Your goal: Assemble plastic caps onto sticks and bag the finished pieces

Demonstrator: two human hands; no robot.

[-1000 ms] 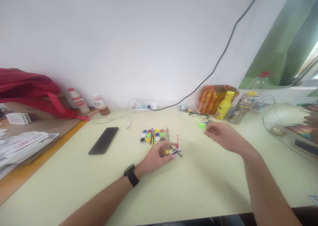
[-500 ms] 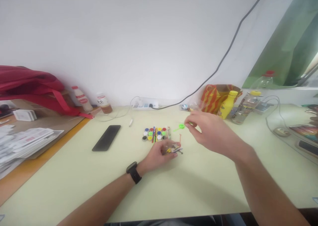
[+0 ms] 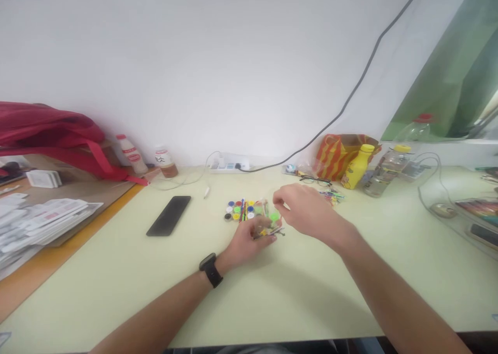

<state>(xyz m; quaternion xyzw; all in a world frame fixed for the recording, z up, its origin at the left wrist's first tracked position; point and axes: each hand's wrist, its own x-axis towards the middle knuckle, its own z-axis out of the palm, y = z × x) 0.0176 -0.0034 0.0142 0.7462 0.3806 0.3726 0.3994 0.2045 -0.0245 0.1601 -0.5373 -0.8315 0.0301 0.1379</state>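
My left hand (image 3: 249, 242), a black watch on its wrist, rests on the table with its fingers curled round a bunch of small coloured plastic pieces (image 3: 268, 231). Yellow and pale parts and thin stick ends poke out past the fingertips; the rest is hidden by the hand. Above and to the right, my right hand (image 3: 307, 209) is closed in a pinch. Just below its fingertips is a small bright green plastic piece (image 3: 275, 217), smeared by motion, over the bunch. Behind the left hand stand rows of small round pots with coloured tops (image 3: 236, 209) and thin coloured sticks (image 3: 244, 209).
A black phone (image 3: 169, 216) lies to the left. Behind the right hand are glasses (image 3: 315, 180) and a pile of small coloured pieces (image 3: 332, 196). A yellow bottle (image 3: 357, 167), a clear bottle (image 3: 385, 172) and a striped bag (image 3: 329, 154) stand at the back right.
My right hand has moved left and slightly down with the green piece, towards the left hand. The glasses and coloured pile behind it now show. My left hand has barely moved.
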